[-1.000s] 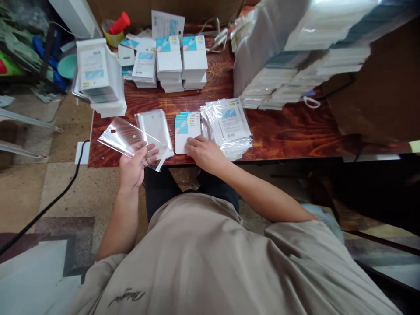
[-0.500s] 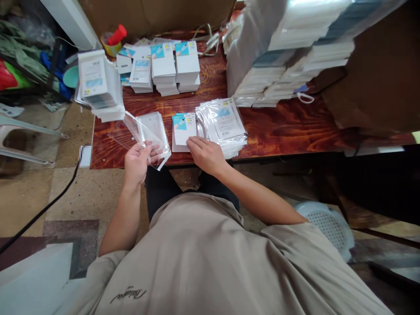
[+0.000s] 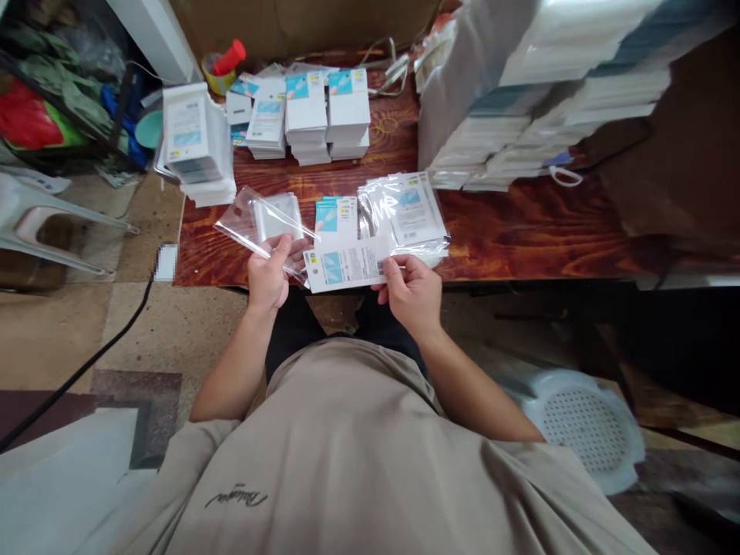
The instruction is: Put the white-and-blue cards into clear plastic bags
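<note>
My left hand (image 3: 269, 274) pinches a clear plastic sleeve (image 3: 254, 223) and holds it tilted above the near edge of the wooden table (image 3: 520, 231). My right hand (image 3: 408, 289) grips one white printed card (image 3: 347, 266) by its right end, and the card's left end meets the open mouth of the sleeve. Just behind the hands a small stack of the same cards (image 3: 336, 216) lies on the table. Left of it is a pile of empty sleeves (image 3: 280, 214). To the right lies a heap of bagged cards (image 3: 408, 212).
Taller card stacks (image 3: 327, 116) stand at the back, with a bagged bundle (image 3: 193, 142) at the table's left edge. Large white packs (image 3: 532, 85) tower at the right. A red-capped cup (image 3: 223, 65) sits far back. A black cable (image 3: 86, 362) crosses the floor; a white stool (image 3: 583, 424) stands at my right.
My right hand lifted one card off the small stack and brought it toward me. My left hand turned the sleeve so that its mouth meets the card.
</note>
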A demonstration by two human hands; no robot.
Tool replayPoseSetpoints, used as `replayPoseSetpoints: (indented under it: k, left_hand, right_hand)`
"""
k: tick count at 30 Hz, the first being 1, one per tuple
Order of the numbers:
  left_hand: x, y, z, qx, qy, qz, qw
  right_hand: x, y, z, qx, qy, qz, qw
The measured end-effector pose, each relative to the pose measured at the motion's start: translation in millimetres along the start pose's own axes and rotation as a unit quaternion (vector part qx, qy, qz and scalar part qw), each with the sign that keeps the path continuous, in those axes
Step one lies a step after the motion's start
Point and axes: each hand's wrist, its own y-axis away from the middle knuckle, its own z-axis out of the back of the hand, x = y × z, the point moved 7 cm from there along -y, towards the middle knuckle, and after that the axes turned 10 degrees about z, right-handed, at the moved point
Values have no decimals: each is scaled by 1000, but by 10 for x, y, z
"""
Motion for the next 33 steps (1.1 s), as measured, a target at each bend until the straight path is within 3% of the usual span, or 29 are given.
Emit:
replayPoseSetpoints:
  k: [4, 7, 9, 13, 16, 20, 23, 25, 28, 30, 31, 33]
  left_hand:
    - [157, 126, -87, 9, -13, -5, 1000]
    - [229, 216, -68, -11, -14, -16, 1000]
    - [235, 242, -44, -7, -18, -9, 1000]
    - [128, 261, 25, 12, 8, -1, 1000]
    - [119, 335, -3, 32, 25, 25, 999]
    - [189, 498, -126, 55, 17, 12, 998]
    - [258, 553, -208, 76, -74, 16, 994]
    - [295, 535, -242, 97, -146, 48, 983]
    - [224, 422, -244, 113, -264, 62, 956]
    - [13, 273, -138, 32, -382, -8, 924]
    - [-141, 199, -53, -47, -451, -65, 889]
    - [-410, 85, 104, -203, -584, -152, 771]
  right_hand:
    - [-129, 151, -56, -116, 22, 41, 992]
    - [-207, 269, -184, -125, -20, 26, 992]
    - [-272, 295, -306, -64, -88, -10, 994]
    - [-297, 247, -534, 162, -206, -57, 963]
    - [-220, 165, -574, 222, -225, -36, 948]
    - [-116, 84, -663, 149, -233, -10, 961]
    - [-77, 57, -681, 62, -214, -15, 975]
    - [-25, 33, -686, 77, -200, -16, 977]
    - [31, -107, -489, 80, -186, -21, 979]
    - [29, -304, -126, -13, -158, -11, 987]
    - [21, -412, 89, -72, -137, -1, 988]
    - [-1, -614, 458, -149, -90, 22, 984]
